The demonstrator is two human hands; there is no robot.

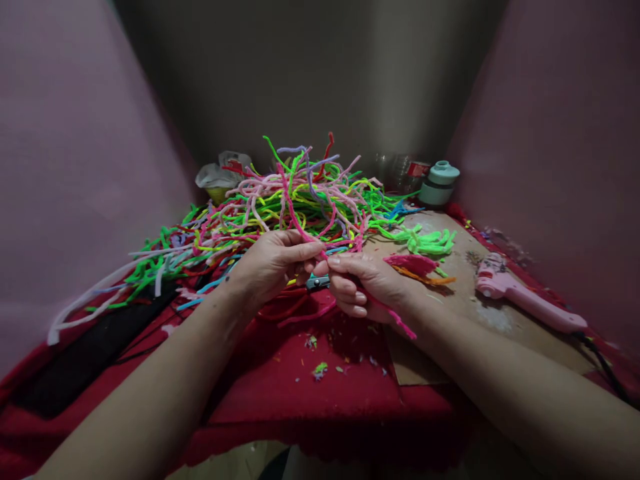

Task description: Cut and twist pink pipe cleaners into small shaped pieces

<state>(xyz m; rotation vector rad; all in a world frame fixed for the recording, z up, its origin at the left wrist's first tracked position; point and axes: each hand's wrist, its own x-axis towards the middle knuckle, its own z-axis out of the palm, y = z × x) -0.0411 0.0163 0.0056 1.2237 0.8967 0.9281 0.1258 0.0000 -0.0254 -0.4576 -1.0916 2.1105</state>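
Observation:
Between both hands runs a hot-pink pipe cleaner [293, 212]. My left hand [273, 262] pinches it with thumb and forefinger, and one length rises from there toward the pile. My right hand [367, 280] grips it close beside the left fingertips; a pink end pokes out below that palm. Behind the hands lies a large tangled heap of pipe cleaners [260, 193] in green, pink, yellow, lilac and red. A teal-handled tool [317, 283], partly hidden, rests just under the fingers.
On the right, a pink glue gun [530, 300] lies on a brown board [463, 320] near a bundle of green pipe cleaners [427, 241]. A mint-lidded jar [439, 183] stands behind. Fuzzy scraps [320, 370] dot the red cloth [300, 400]. Walls rise on both sides.

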